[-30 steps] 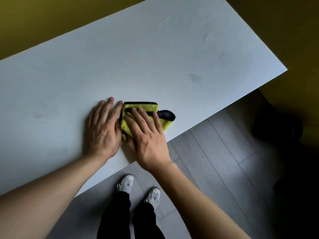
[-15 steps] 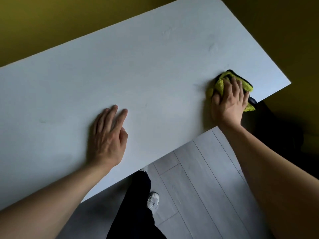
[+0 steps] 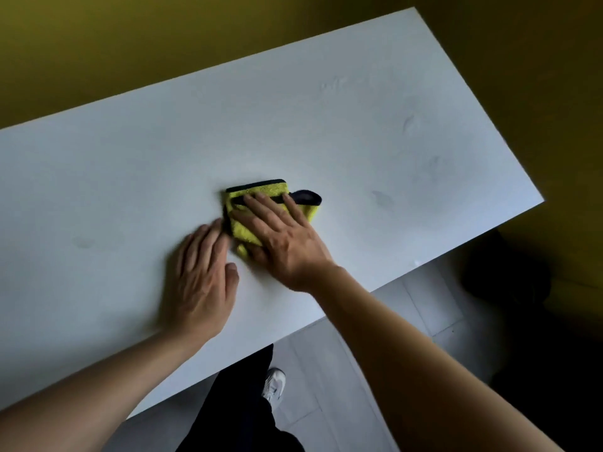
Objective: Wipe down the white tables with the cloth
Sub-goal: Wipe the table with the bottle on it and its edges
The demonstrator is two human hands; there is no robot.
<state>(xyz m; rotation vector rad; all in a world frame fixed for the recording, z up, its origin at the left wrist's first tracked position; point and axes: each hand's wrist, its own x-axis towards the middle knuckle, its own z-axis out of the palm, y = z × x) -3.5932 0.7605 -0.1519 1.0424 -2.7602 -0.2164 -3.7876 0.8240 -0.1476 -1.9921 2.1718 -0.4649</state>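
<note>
Right hand (image 3: 287,243), fingers straight, presses the folded cloth (image 3: 243,228) flat mid-table (image 3: 359,125), nearer the front edge, likely for even wiping pressure; left hand (image 3: 202,278), fingers flat beside it, seems to brace the body.

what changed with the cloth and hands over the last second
The right hand swept the folded yellow microfibre cloth out to the white table's right corner, then back left to beside the left hand. Nothing was let go: it still presses flat on the cloth. The left hand stayed flat on the table.
</note>
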